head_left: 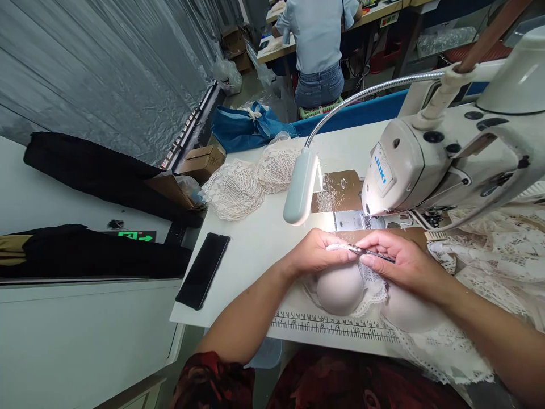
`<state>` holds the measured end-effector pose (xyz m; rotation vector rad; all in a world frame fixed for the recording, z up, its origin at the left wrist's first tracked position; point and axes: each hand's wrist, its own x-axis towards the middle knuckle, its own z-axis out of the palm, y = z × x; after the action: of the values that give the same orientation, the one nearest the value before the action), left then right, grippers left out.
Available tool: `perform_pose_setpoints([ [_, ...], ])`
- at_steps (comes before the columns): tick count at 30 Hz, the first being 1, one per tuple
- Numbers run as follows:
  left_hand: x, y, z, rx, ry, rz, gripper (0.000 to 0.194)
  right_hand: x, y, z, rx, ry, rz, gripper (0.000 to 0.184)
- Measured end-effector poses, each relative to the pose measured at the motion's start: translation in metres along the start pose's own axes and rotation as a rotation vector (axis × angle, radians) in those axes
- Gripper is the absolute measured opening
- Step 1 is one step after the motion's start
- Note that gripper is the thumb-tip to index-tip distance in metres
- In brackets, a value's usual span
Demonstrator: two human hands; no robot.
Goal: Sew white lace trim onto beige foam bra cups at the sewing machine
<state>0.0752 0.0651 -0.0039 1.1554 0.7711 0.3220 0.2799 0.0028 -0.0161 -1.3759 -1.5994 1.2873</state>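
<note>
A pale bra with moulded cups and lace edging lies at the front of the white table. My left hand pinches a pale edge of it between thumb and fingers. Close against it, my right hand is closed on a thin dark metal tool, whose tip meets the pinched edge; its exact kind is not clear. The second cup lies under my right hand and forearm. Just beyond my hands is the sewing machine, with its metal plate lit.
A lamp on a bendy neck hangs over the table. Lace cups lie at the back left, a black phone at the left edge. A ruler strip runs along the front. More lace is heaped right. A person sits beyond.
</note>
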Motion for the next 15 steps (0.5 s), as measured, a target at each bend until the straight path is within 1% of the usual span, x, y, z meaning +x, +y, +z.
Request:
perform_pose_setpoints([
  [3,-0.0003,0.0,-0.0009,0.044,-0.026,-0.01,0.03,0.0,-0.0019,0.0015,0.016,0.01,-0.013,0.026],
  [7,-0.0009,-0.0003,-0.0032,0.079,-0.047,-0.013,0.031,-0.0002,0.0,-0.0018,-0.046,0.019,-0.038,0.026],
  [11,-0.0001,-0.0017,-0.004,0.062,-0.071,-0.025,0.033,0.0002,0.0006,-0.0059,-0.017,-0.038,-0.003,0.025],
  [15,0.0018,-0.0038,-0.0026,0.081,-0.086,-0.011,0.034,0.0009,-0.0053,-0.003,0.017,-0.075,0.012,0.024],
])
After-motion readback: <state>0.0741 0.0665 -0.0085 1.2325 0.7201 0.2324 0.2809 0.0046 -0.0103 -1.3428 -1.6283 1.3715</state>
